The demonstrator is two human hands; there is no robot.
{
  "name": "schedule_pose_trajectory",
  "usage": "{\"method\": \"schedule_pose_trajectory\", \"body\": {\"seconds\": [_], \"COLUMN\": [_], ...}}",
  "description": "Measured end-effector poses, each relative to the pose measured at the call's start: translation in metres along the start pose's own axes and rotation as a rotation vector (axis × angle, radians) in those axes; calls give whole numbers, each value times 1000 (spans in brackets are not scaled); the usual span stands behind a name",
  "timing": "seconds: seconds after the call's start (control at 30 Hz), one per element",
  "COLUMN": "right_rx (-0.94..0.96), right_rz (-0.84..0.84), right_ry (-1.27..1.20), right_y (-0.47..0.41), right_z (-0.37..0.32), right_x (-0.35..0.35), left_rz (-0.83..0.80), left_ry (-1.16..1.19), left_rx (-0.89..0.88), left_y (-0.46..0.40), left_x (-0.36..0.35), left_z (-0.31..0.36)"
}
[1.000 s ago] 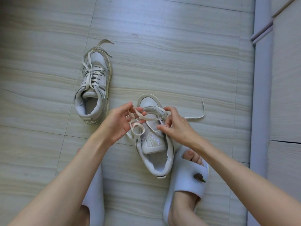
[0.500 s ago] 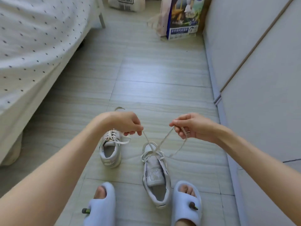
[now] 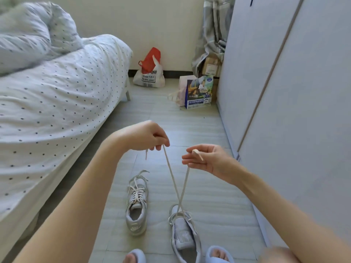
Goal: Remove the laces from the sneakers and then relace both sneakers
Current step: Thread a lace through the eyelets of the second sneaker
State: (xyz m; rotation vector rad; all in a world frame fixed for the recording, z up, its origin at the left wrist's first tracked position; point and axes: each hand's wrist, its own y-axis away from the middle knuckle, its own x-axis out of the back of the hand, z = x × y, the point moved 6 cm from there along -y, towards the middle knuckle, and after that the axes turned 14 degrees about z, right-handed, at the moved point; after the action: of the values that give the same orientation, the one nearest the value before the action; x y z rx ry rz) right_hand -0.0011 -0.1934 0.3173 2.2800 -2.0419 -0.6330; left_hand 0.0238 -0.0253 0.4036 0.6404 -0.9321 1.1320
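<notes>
The left hand (image 3: 146,136) is curled and pinches 1 end of the lace (image 3: 171,175), with the tip hanging just below it. The right hand (image 3: 206,158) is partly open, palm up, and the other end lies over its fingers with the thumb near it; I cannot tell if it pinches. Both ends are held up high so they come out even, I think. They cross and run down to the toe of the near sneaker (image 3: 185,234), which lies on the floor (image 3: 218,196) between 2 slippers. This one looks just started. The other sneaker (image 3: 136,205) sits beside it, laced up but untied
</notes>
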Motion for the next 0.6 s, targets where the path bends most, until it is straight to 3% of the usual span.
{"method": "schedule_pose_trajectory", "body": {"seconds": [0.1,0.3,0.47,0.6], "right_rx": [147,414,486,561], "right_rz": [109,306,212,237], "right_ry": [103,446,493,504], "right_y": [6,13,20,22], "right_z": [-9,-17,-13,-13], "right_x": [-3,-7,-24,-25], "left_rz": [132,172,161,139], "left_ry": [91,133,-27,-68], "left_rx": [-31,-73,-60,-67], "left_y": [5,14,7,2], "left_x": [27,42,20,7], "left_z": [11,16,13,13]}}
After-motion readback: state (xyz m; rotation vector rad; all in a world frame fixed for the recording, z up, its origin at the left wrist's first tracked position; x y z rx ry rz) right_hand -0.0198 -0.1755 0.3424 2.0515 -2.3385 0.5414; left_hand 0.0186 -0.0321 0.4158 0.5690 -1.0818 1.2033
